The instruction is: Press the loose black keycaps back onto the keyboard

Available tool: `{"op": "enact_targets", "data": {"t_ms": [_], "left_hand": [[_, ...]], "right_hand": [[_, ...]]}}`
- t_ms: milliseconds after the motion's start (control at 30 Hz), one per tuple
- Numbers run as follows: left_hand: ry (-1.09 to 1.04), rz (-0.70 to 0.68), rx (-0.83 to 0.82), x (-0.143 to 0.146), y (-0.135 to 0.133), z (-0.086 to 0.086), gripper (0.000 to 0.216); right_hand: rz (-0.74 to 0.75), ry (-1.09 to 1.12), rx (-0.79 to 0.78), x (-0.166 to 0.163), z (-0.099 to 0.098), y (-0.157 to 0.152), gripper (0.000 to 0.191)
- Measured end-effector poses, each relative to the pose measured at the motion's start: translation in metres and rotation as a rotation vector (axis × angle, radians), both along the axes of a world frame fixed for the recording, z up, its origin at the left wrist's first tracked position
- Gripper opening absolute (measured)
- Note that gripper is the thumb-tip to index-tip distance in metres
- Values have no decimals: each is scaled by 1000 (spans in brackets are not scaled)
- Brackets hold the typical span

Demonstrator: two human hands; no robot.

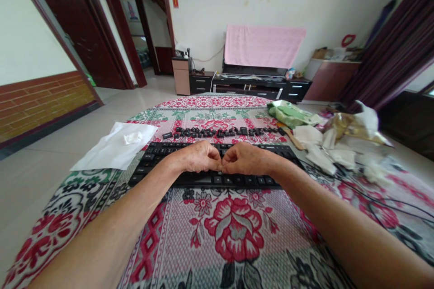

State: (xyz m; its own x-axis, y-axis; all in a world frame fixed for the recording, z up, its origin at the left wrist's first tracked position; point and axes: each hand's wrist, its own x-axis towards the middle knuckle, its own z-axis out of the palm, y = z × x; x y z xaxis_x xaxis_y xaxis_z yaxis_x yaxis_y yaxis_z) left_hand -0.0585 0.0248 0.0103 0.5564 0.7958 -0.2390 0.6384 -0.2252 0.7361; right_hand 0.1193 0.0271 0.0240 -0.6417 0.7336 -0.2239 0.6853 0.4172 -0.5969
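A black keyboard [159,156] lies across the flowered tablecloth [233,235] in front of me. Both hands hover over its middle with fingers curled and fingertips meeting. My left hand [196,157] and my right hand [246,159] pinch together at one spot just above the keys; what sits between the fingertips is too small to make out. Behind the keyboard a row of loose black keycaps [220,132] lies on the cloth.
A white paper sheet with a crumpled tissue [117,146] lies at the left. Green bag [291,114], crumpled wrappers and tissues [342,137] crowd the right. A black cable [379,201] runs off right. TV stand with pink cloth [264,47] stands behind.
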Motion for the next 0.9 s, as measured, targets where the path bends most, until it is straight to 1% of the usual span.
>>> {"op": "enact_targets", "data": {"t_ms": [233,400,700,900], "left_hand": [[53,-14,63,1,-3,4,22],[92,-34,169,2,-2,1,24],[170,-17,218,4,-1,1,22],[196,-37,233,7,-3,4,21]], "right_hand": [[6,-1,-10,1,-3,3,17],[-2,-23,31,1,-6,4,22],[39,14,28,3,-4,5,25],[44,45,50,4,-9,6,26]]}}
